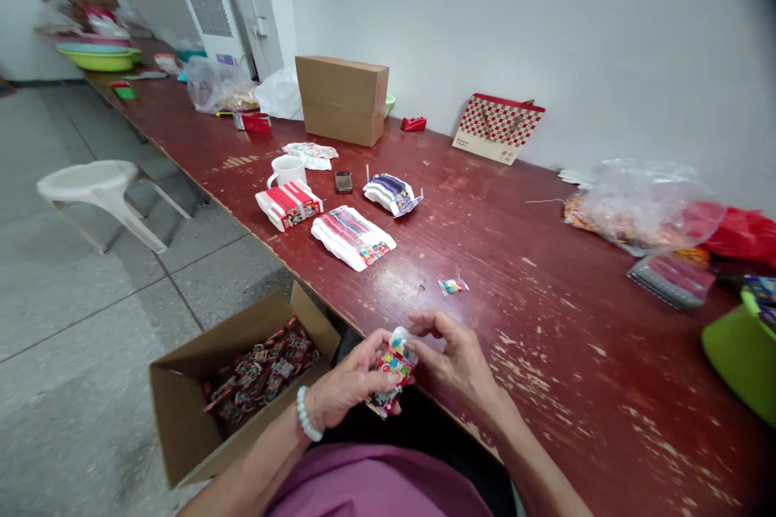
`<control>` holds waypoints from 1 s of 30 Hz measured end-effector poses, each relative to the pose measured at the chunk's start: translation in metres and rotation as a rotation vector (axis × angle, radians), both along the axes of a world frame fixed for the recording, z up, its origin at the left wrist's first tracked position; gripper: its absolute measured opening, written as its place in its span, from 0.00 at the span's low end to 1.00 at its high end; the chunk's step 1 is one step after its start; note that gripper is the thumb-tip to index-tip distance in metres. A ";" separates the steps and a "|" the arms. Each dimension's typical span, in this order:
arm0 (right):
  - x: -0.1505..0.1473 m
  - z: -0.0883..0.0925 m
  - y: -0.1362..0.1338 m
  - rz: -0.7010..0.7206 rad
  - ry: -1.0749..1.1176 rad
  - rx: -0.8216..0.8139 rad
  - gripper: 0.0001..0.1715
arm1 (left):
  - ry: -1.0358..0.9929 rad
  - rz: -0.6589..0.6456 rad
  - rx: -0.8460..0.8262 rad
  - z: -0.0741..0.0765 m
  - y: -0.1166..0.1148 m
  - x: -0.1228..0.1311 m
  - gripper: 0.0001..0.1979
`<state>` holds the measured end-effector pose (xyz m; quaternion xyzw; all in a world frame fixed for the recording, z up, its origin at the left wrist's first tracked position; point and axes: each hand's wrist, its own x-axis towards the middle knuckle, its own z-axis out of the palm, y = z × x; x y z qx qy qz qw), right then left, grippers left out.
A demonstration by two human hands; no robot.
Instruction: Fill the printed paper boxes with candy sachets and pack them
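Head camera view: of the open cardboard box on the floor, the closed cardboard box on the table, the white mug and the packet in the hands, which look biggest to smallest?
1. open cardboard box, nearest, so flattered
2. closed cardboard box
3. packet and white mug: alike, unranked

The green tub was cut off by the right edge. Fingers hid part of the small packet; its print was too blurred to read.

table: worn red wood | on it: mug, card packs, cardboard box, phone
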<state>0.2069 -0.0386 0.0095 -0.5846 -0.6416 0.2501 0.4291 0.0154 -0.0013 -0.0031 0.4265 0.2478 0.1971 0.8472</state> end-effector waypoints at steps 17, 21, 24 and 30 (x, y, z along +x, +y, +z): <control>-0.039 -0.018 -0.018 -0.080 0.294 0.071 0.06 | 0.103 0.528 -0.339 0.006 -0.002 0.012 0.16; -0.045 -0.022 -0.012 -0.111 0.418 0.020 0.08 | 0.089 0.539 -0.262 0.004 -0.004 0.014 0.17; -0.044 -0.021 -0.010 -0.106 0.401 0.028 0.07 | 0.070 0.539 -0.265 0.001 -0.004 0.014 0.18; -0.033 -0.014 -0.010 0.052 0.311 0.009 0.10 | 0.094 0.472 -0.240 0.000 -0.007 0.013 0.19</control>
